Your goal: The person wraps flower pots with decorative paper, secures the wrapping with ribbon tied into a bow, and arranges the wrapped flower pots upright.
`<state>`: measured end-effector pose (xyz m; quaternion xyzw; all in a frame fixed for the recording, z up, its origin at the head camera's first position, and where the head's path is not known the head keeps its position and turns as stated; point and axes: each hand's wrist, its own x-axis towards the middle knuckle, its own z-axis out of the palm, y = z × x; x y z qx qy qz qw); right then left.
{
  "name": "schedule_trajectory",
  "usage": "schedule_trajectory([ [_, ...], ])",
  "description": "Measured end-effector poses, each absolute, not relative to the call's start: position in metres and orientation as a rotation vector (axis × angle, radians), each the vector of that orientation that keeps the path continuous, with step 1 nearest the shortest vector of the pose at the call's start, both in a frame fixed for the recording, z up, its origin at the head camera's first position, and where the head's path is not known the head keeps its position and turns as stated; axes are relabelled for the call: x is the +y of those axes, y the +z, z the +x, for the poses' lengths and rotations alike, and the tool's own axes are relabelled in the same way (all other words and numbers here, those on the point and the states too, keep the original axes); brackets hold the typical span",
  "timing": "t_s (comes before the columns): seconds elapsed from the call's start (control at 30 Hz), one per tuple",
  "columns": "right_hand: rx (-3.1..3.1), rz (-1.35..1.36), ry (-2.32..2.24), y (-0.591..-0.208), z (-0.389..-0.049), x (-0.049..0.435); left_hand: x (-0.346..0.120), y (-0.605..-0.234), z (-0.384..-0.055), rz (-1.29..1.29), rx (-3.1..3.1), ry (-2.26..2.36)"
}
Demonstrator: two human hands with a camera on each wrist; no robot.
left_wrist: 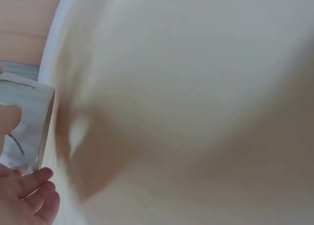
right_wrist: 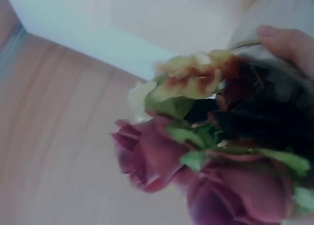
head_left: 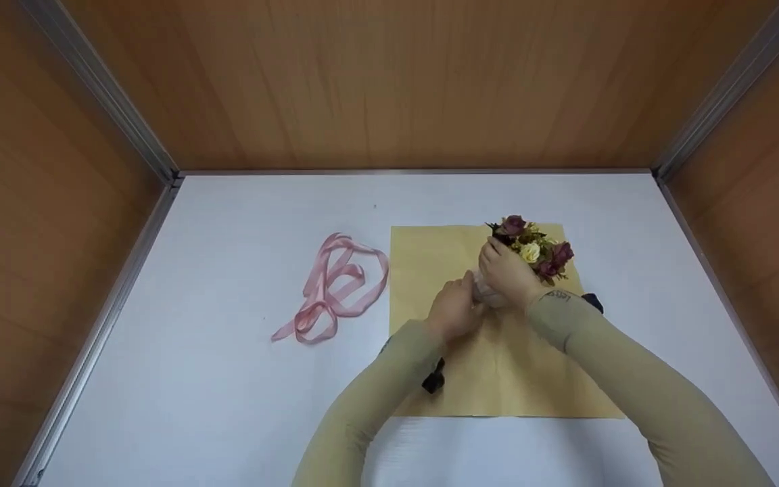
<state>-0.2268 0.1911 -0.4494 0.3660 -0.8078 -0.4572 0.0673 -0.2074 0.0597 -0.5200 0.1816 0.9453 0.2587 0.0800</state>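
Observation:
A small whitish flowerpot with artificial flowers is tilted over a sheet of brown kraft paper. My left hand grips the pot's lower end; in the left wrist view, fingers lie along the pale pot, which has dark curved lines. Near the flowers, my right hand holds the pot's upper end. Dark red roses and yellowish blooms with green leaves fill the right wrist view, where a thumb or finger rests on the pot's rim.
Left of the paper, a pink ribbon lies in loose loops on the white table. Wooden panels with metal edging enclose the back and both sides. Black wrist-camera parts show beside the sleeves.

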Motion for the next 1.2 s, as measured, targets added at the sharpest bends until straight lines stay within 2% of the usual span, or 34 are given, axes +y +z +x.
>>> schedule_trajectory([
  [0.27,-2.352,1.174,-1.092,-0.429,-0.241,0.219,0.066,-0.499,-0.215,0.322,2.631,1.28],
  [0.43,-2.455,1.166,-0.859,-0.43,-0.241,0.241,0.075,-0.492,-0.214,0.325,2.558,1.459],
  [0.73,-2.614,1.116,-0.45,-0.449,-0.233,0.273,0.087,-0.492,-0.208,0.397,2.484,1.44],
  [1.2,-2.714,0.876,0.056,-0.486,-0.218,0.307,0.099,-0.491,-0.201,0.587,2.462,1.19],
])
